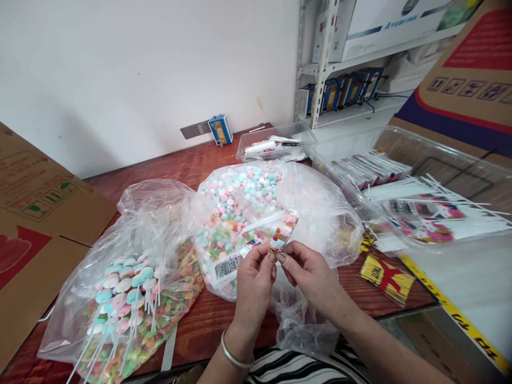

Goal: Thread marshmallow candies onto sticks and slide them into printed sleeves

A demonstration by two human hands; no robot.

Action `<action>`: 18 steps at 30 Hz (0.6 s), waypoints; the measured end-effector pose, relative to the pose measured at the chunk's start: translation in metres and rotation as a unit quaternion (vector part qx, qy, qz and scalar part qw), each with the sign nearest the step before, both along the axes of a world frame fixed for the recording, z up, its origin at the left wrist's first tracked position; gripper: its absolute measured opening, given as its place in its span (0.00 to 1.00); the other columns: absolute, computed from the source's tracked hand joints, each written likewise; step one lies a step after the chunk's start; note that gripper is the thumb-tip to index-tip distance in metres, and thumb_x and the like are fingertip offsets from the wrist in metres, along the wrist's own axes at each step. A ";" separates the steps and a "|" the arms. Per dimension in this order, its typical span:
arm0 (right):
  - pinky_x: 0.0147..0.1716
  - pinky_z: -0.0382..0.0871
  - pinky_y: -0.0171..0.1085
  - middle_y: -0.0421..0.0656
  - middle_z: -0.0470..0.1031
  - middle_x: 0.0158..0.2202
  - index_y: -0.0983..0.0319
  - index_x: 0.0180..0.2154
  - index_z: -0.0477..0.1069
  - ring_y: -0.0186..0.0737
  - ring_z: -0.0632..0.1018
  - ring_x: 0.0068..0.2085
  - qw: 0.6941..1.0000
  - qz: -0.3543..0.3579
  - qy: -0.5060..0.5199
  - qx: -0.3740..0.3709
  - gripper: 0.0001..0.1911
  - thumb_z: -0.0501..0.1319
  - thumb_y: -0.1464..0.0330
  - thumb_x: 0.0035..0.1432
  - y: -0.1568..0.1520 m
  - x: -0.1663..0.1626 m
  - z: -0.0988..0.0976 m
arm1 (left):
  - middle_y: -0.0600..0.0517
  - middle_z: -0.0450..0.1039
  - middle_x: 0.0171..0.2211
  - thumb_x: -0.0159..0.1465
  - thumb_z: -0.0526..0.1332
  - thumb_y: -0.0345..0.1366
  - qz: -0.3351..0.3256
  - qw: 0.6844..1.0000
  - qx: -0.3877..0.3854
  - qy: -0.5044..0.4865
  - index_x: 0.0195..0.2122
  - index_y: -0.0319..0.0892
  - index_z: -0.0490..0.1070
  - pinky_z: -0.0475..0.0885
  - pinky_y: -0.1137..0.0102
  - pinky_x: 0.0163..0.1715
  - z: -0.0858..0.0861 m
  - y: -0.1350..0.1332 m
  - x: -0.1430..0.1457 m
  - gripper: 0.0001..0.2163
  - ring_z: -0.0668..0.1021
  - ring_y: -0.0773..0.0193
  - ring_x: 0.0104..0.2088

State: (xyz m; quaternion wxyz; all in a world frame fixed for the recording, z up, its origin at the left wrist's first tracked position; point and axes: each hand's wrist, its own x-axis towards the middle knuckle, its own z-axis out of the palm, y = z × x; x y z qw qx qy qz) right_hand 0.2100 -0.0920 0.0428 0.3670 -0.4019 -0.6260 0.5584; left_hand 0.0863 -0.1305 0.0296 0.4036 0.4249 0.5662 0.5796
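Over the table, my left hand (256,277) and my right hand (306,266) meet fingertip to fingertip. Both pinch the gathered neck of a small clear candy bag (285,230) with colourful sweets inside. A bit of gold shows at the neck, too small to make out fully. Just behind my left hand, a flat printed bag (228,268) lies on a large plastic bag of pastel candies (240,186). Left of it, pastel candy lollipops (124,288) on white sticks lie on a clear bag of gummy candies (186,277). A yellow packet of twist ties (386,280) lies to the right.
A clear tub (472,245) at the right holds white sticks and printed bags. Pens lie in a smaller clear box (244,152) at the back. Cardboard boxes (48,213) flank the table, and a metal shelf (322,69) stands behind. A small blue device (221,130) stands by the wall.
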 end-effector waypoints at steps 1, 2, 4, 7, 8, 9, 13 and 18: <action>0.22 0.59 0.32 0.33 0.63 0.20 0.60 0.31 0.67 0.33 0.65 0.22 1.000 0.001 0.003 -0.003 0.11 0.56 0.61 0.64 0.002 0.000 -0.002 | 0.54 0.68 0.26 0.66 0.58 0.37 0.008 0.995 0.031 0.093 0.40 0.41 0.73 0.65 0.74 0.26 -0.001 -0.001 -0.001 0.08 0.70 0.69 0.26; 0.24 0.61 0.33 0.34 0.65 0.22 0.60 0.31 0.68 0.33 0.66 0.24 1.000 0.000 0.005 0.003 0.11 0.57 0.61 0.63 0.003 0.000 -0.004 | 0.52 0.71 0.30 0.67 0.57 0.35 0.019 0.980 0.069 0.187 0.42 0.41 0.73 0.69 0.72 0.32 -0.001 -0.002 -0.003 0.07 0.73 0.66 0.31; 0.30 0.64 0.33 0.37 0.70 0.27 0.60 0.33 0.69 0.35 0.70 0.29 1.000 0.000 0.003 0.029 0.10 0.58 0.61 0.63 0.006 0.001 -0.006 | 0.48 0.74 0.37 0.67 0.55 0.31 0.040 0.933 0.135 0.331 0.45 0.42 0.72 0.71 0.68 0.40 -0.003 -0.004 -0.005 0.09 0.75 0.62 0.39; 0.32 0.64 0.34 0.38 0.70 0.28 0.60 0.32 0.68 0.35 0.70 0.31 0.999 0.014 0.005 0.052 0.10 0.57 0.62 0.63 0.007 0.001 -0.007 | 0.47 0.74 0.36 0.68 0.52 0.28 0.054 0.906 0.157 0.390 0.46 0.41 0.71 0.71 0.68 0.40 -0.002 -0.005 -0.005 0.11 0.76 0.62 0.38; 0.30 0.64 0.33 0.37 0.69 0.27 0.60 0.31 0.68 0.35 0.68 0.29 0.999 0.018 0.010 0.050 0.10 0.57 0.62 0.63 0.006 0.001 -0.007 | 0.48 0.74 0.36 0.68 0.52 0.28 0.058 0.912 0.147 0.377 0.45 0.41 0.72 0.71 0.69 0.39 -0.001 -0.005 -0.005 0.10 0.76 0.63 0.37; 0.28 0.63 0.33 0.36 0.67 0.25 0.60 0.31 0.67 0.34 0.67 0.27 0.999 0.020 0.016 0.044 0.11 0.57 0.62 0.63 0.005 0.000 -0.005 | 0.49 0.75 0.35 0.68 0.52 0.29 0.063 0.923 0.132 0.355 0.43 0.41 0.72 0.71 0.69 0.38 0.000 -0.005 -0.005 0.10 0.76 0.63 0.37; 0.25 0.62 0.32 0.35 0.67 0.24 0.60 0.33 0.70 0.32 0.67 0.24 0.999 0.011 0.036 0.016 0.10 0.58 0.62 0.62 0.003 -0.007 0.000 | 0.51 0.76 0.33 0.67 0.54 0.32 0.083 0.963 0.059 0.250 0.39 0.41 0.73 0.70 0.70 0.36 0.005 -0.003 -0.003 0.08 0.77 0.64 0.34; 0.21 0.61 0.31 0.37 0.69 0.25 0.62 0.36 0.72 0.32 0.67 0.23 0.997 -0.026 0.064 -0.039 0.14 0.62 0.57 0.57 0.004 -0.023 -0.002 | 0.50 0.76 0.33 0.66 0.54 0.29 0.115 0.965 0.073 0.223 0.39 0.41 0.73 0.70 0.70 0.36 0.004 0.001 -0.002 0.08 0.76 0.64 0.34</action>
